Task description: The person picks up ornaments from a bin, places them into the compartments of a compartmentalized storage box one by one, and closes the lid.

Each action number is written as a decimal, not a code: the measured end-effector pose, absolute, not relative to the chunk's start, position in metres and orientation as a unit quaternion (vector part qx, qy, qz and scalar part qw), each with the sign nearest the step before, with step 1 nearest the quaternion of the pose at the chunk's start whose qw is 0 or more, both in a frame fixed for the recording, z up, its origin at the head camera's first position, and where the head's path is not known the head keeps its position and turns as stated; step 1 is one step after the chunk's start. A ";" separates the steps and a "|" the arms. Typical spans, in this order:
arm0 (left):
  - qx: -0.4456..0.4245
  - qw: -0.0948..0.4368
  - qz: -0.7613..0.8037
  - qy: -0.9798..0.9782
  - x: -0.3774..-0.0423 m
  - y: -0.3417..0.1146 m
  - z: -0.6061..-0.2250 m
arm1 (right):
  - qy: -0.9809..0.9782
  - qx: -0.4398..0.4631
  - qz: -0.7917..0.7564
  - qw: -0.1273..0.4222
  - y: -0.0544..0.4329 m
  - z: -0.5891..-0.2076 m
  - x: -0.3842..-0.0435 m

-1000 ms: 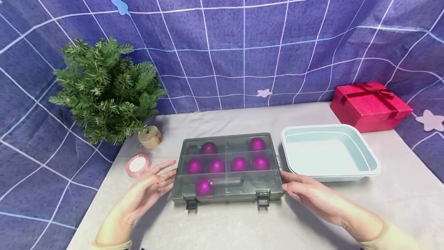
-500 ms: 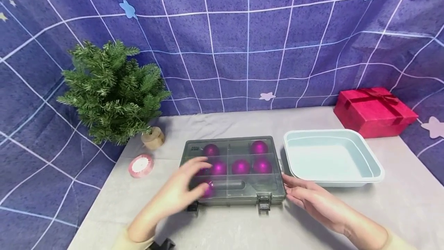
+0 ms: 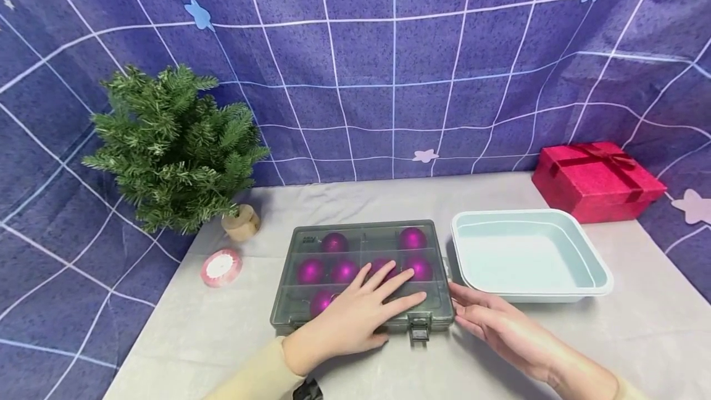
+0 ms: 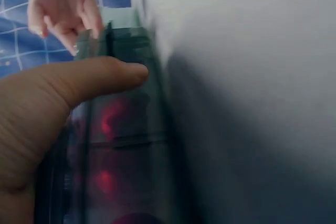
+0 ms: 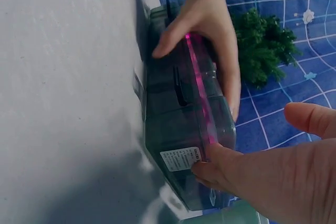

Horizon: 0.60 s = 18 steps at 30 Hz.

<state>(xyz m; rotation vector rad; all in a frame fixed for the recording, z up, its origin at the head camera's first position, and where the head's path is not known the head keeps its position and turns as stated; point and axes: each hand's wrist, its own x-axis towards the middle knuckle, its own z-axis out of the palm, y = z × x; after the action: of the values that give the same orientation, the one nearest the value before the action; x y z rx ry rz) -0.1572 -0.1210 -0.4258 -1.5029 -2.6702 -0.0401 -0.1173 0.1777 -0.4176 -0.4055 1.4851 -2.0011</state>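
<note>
A closed, see-through grey plastic case (image 3: 294, 289) lies flat on the table, with several shiny magenta balls (image 3: 335, 243) in its compartments. My left hand (image 3: 355, 313) rests across the lid with its fingers spread, partly covering one ball. Its thumb reaches down over the front side, as the right wrist view shows. One black latch (image 3: 419, 329) hangs at the front right; the left one is hidden behind my left hand. At the case's right end my right hand (image 3: 500, 326) touches the side with its fingertips, near a white printed label (image 5: 181, 159).
A pale blue tray (image 3: 591, 264) stands right of the case, with a red gift box (image 3: 602, 184) behind it. At the left are a small artificial tree (image 3: 178, 147) on a wooden base (image 3: 241, 222) and a pink ribbon roll (image 3: 221, 267). A patterned blue cloth (image 3: 355, 66) hangs behind.
My left hand has moved right from beside the case's left end, across the lid, and now rests on its front middle. My right hand stays at the right end.
</note>
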 end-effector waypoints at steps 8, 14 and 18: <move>-0.500 0.060 0.006 -0.864 -0.160 -0.120 -0.433 | 0.587 -0.154 -0.738 0.295 0.185 -0.420 -0.119; -0.511 0.056 0.004 -0.858 -0.159 -0.121 -0.438 | 0.669 -0.187 -0.653 0.302 0.196 -0.421 -0.119; -0.507 0.059 0.006 -0.860 -0.158 -0.122 -0.439 | 0.641 -0.224 -0.637 0.366 0.196 -0.431 -0.119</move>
<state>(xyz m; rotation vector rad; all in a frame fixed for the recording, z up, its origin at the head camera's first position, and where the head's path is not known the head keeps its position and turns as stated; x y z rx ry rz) -0.1576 -0.1219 -0.4388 -1.5370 -2.6048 0.0192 -0.1194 0.1959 -0.4311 -0.5767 1.6466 -1.6364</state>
